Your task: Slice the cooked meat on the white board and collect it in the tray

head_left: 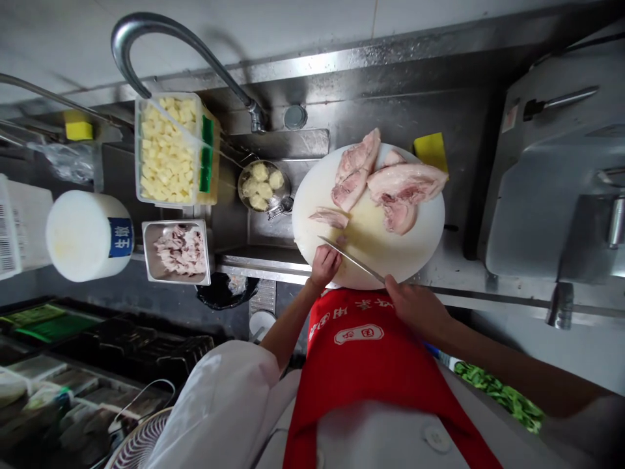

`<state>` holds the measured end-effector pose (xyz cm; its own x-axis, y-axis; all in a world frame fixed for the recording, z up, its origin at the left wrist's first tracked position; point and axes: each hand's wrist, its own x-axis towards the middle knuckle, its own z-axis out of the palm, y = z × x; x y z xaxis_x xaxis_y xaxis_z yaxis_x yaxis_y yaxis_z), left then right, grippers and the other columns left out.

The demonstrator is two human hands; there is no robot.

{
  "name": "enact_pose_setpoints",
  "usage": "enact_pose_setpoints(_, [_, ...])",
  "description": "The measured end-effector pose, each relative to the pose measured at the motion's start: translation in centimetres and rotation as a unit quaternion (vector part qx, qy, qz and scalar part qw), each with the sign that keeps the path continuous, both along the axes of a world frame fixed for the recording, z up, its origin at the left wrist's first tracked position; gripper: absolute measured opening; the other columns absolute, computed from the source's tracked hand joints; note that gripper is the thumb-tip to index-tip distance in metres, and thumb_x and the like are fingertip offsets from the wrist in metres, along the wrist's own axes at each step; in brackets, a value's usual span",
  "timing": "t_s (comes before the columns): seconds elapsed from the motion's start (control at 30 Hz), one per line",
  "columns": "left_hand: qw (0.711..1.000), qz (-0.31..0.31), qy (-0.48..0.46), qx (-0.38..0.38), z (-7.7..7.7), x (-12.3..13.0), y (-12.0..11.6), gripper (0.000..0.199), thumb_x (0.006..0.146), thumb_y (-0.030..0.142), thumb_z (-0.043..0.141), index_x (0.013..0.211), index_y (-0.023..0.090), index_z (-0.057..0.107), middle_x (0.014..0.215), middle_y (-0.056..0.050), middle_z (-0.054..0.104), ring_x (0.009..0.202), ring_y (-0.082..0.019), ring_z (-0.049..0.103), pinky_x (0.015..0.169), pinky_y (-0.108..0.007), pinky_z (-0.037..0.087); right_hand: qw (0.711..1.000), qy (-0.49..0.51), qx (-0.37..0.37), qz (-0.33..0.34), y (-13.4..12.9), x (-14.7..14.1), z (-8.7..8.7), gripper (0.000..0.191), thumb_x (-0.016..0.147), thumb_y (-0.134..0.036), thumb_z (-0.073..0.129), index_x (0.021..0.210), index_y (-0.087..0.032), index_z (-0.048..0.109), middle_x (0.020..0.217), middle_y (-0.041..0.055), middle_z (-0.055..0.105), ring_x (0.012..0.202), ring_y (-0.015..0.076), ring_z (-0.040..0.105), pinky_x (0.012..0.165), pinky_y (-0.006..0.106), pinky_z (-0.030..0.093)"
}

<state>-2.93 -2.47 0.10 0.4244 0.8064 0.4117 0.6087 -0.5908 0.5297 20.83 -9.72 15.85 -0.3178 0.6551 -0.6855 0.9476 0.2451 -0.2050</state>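
Note:
My right hand (pixel 407 301) grips the handle of a kitchen knife (pixel 354 260), its blade slanting to the left across the near part of a round white cutting board (pixel 312 176). Close beside the blade tip, the curled fingers of my left hand (pixel 326 266) press on a small piece of meat (pixel 340 240), mostly hidden by the fingers and blade. A thin slab of pale meat (pixel 330 217) lies just beyond. Farther back on the board are a large chunk of meat (pixel 359 169) and a wide fatty slab (pixel 407 185).
Left of the board, a steel pot (pixel 282 195) with peeled pale lumps sits in the sink. A tub of pale cubes (pixel 200 189), a steel pan (pixel 209 260) of meat pieces and a white block (pixel 73 238) stand farther left. A machine (pixel 517 195) borders the right.

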Motion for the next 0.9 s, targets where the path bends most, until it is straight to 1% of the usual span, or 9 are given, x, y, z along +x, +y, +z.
enact_pose_setpoints(0.1, [1.0, 0.004, 0.008, -0.004, -0.1, -0.1, 0.0, 0.009, 0.094, 0.019, 0.056, 0.097, 0.016, 0.064, 0.089, -0.01, 0.063, 0.091, -0.02, 0.06, 0.079, -0.036, 0.053, 1.0, -0.007, -0.015, -0.007, 0.5, -0.7, -0.3, 0.027, 0.096, -0.011, 0.034, 0.121, -0.012, 0.046, 0.081, 0.0119, 0.071, 0.075, 0.0236, 0.073, 0.06, 0.026, 0.046])
enact_pose_setpoints(0.23, [1.0, 0.0, -0.01, 0.023, 0.1, -0.1, 0.0, 0.014, 0.093, 0.017, 0.056, 0.105, 0.015, 0.063, 0.093, -0.011, 0.063, 0.094, -0.021, 0.06, 0.08, -0.036, 0.053, 0.999, 0.031, 0.023, 0.008, 5.1, -4.2, -2.2, 0.033, 0.094, -0.007, 0.034, 0.126, -0.008, 0.045, 0.094, 0.0175, 0.072, 0.087, 0.0241, 0.072, 0.067, 0.027, 0.049])
enact_pose_setpoints(0.3, [1.0, 0.006, -0.006, 0.013, 0.1, -0.2, -0.1, 0.015, 0.094, 0.019, 0.055, 0.106, 0.016, 0.063, 0.094, -0.011, 0.063, 0.095, -0.021, 0.06, 0.081, -0.036, 0.053, 0.998, 0.04, 0.04, 0.013, 6.2, -4.9, -2.5, 0.035, 0.093, -0.006, 0.036, 0.127, -0.007, 0.046, 0.095, 0.0186, 0.072, 0.089, 0.0242, 0.072, 0.068, 0.028, 0.049])
enact_pose_setpoints(0.37, [1.0, 0.017, 0.006, -0.006, 0.0, -0.2, -0.2, 0.013, 0.094, 0.021, 0.055, 0.101, 0.016, 0.065, 0.091, -0.011, 0.063, 0.092, -0.021, 0.06, 0.079, -0.036, 0.053, 0.998, 0.043, 0.046, 0.016, 5.5, -4.0, -1.8, 0.038, 0.093, -0.007, 0.037, 0.13, -0.007, 0.044, 0.093, 0.0167, 0.072, 0.087, 0.0231, 0.072, 0.068, 0.027, 0.049])
enact_pose_setpoints(0.5, [0.999, 0.018, 0.017, -0.021, -0.4, -0.2, -0.3, 0.01, 0.094, 0.021, 0.056, 0.089, 0.016, 0.064, 0.083, -0.009, 0.06, 0.087, -0.02, 0.059, 0.076, -0.036, 0.053, 1.0, 0.018, 0.004, 0.002, 1.3, -0.8, 0.2, 0.033, 0.094, -0.009, 0.035, 0.124, -0.011, 0.049, 0.082, 0.0108, 0.071, 0.075, 0.0229, 0.072, 0.06, 0.026, 0.047])
enact_pose_setpoints(0.57, [1.0, 0.017, 0.009, -0.013, -0.3, -0.2, -0.3, 0.008, 0.093, 0.02, 0.057, 0.089, 0.016, 0.063, 0.084, -0.009, 0.061, 0.087, -0.02, 0.059, 0.077, -0.035, 0.053, 1.0, 0.001, -0.019, -0.007, 0.6, -0.4, 0.3, 0.031, 0.095, -0.009, 0.034, 0.121, -0.013, 0.05, 0.08, 0.0101, 0.071, 0.074, 0.0239, 0.072, 0.058, 0.027, 0.047])
enact_pose_setpoints(0.77, [1.0, 0.019, -0.001, 0.002, 0.1, -0.2, -0.2, 0.011, 0.092, 0.018, 0.057, 0.101, 0.016, 0.063, 0.092, -0.01, 0.062, 0.092, -0.02, 0.06, 0.08, -0.035, 0.053, 0.999, 0.039, 0.019, 0.01, 5.8, -4.7, -2.4, 0.034, 0.094, -0.006, 0.034, 0.126, -0.007, 0.046, 0.095, 0.0171, 0.072, 0.09, 0.0238, 0.072, 0.069, 0.028, 0.049])
enact_pose_setpoints(0.83, [1.0, 0.024, 0.005, 0.001, 0.1, -0.2, -0.2, 0.012, 0.093, 0.018, 0.057, 0.103, 0.016, 0.063, 0.093, -0.01, 0.062, 0.093, -0.02, 0.06, 0.081, -0.036, 0.053, 0.998, 0.047, 0.038, 0.022, 6.3, -4.7, -2.2, 0.037, 0.093, -0.005, 0.036, 0.129, -0.006, 0.043, 0.096, 0.0175, 0.072, 0.091, 0.0249, 0.071, 0.07, 0.029, 0.049])
enact_pose_setpoints(0.9, [1.0, 0.027, 0.004, -0.007, -0.1, -0.2, -0.3, 0.009, 0.092, 0.019, 0.057, 0.099, 0.016, 0.064, 0.091, -0.01, 0.062, 0.091, -0.02, 0.06, 0.08, -0.036, 0.053, 0.998, 0.048, 0.041, 0.028, 5.1, -3.5, -1.3, 0.041, 0.092, -0.006, 0.037, 0.133, -0.006, 0.04, 0.094, 0.0166, 0.072, 0.089, 0.0251, 0.071, 0.07, 0.029, 0.048])
